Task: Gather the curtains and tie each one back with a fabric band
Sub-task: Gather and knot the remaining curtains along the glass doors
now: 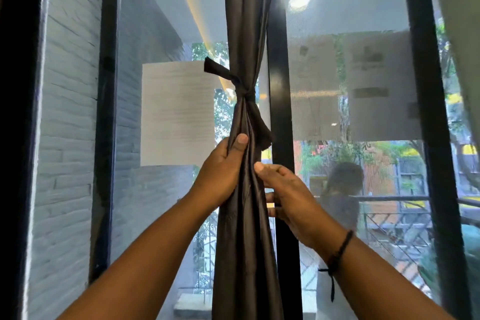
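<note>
**Asker:** Dark satin-looking cloth, all bunched up. Where's the curtain (244, 228) now?

**Me:** Hanging straight down in front of me, gathered into one narrow column against the black window frame (279, 101) between two panes. The fabric band (244, 92) is already knotted round it above my hands, one tail sticking up to the left, the other drooping to the right.

**Asker:** Why are your hands on it, then?

**Me:** My left hand (220, 171) grips the bundle just below the knot, thumb laid across the front folds and the fingers wrapped behind, out of view. That steadies the column, I think, so the pleats don't slide loose. My right hand (288, 197) sits a little lower on the other side, thumb tip touching the fold edge, fingers (270, 199) lying fairly straight behind the cloth. It rests on the curtain without clutching it; I'd say it's smoothing or tucking the folds.

**Asker:** Anything holding other things? A basket, a box?

**Me:** None that I can see. Only the band acts like one, cinching the cloth inside its loop.

**Asker:** And the rest?

**Me:** A pale curtain (457, 34) hangs at the far right edge, no band visible on it. Sheets of paper (179, 112) are stuck to the glass, and I've a black cord bracelet (340, 249) on my right wrist. This curtain looks done; that other one likely comes next
</note>
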